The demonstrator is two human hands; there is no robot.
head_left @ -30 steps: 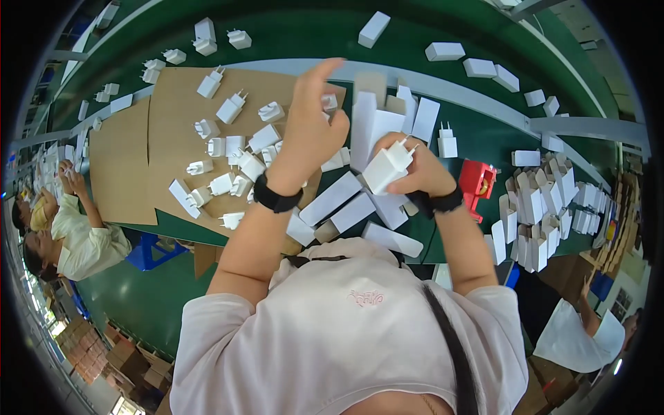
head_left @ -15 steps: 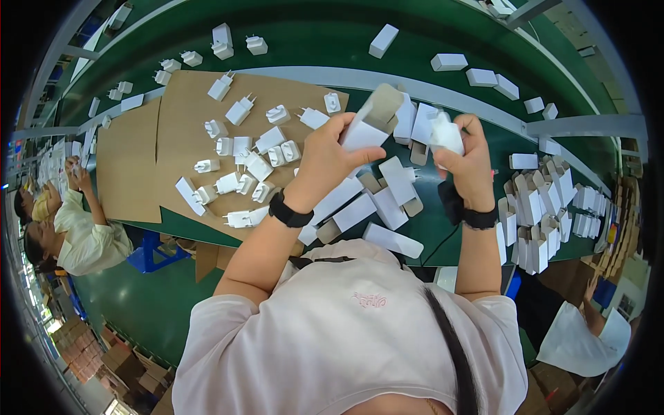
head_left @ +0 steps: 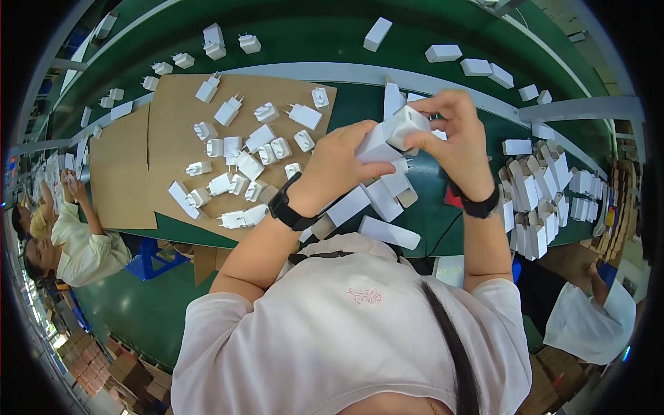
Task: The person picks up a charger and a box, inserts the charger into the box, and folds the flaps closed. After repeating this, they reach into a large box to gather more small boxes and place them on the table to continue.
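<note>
My left hand (head_left: pixel 342 166) grips a small white carton (head_left: pixel 393 135) held up over the green bench. My right hand (head_left: pixel 456 142) closes on the carton's far end, fingers pressing at its open flap. The white charger plug from a moment ago is hidden, seemingly inside the carton. Both wrists wear black bands. Below the hands lie several flat white cartons (head_left: pixel 387 232). Left of them, several loose white charger plugs (head_left: pixel 235 149) are scattered on a brown cardboard sheet (head_left: pixel 173 104).
A green conveyor (head_left: pixel 304 34) at the back carries closed white boxes (head_left: pixel 443 52) and more plugs. Upright folded cartons (head_left: pixel 539 207) crowd the right side. A red object (head_left: pixel 453 199) peeks out under my right wrist. Other seated workers are at the left (head_left: pixel 76 242) and lower right (head_left: pixel 588 321).
My left hand picked a carton off the pile and raised it. My right hand brought the white plug to the carton's open end; the two hands have met on the carton.
</note>
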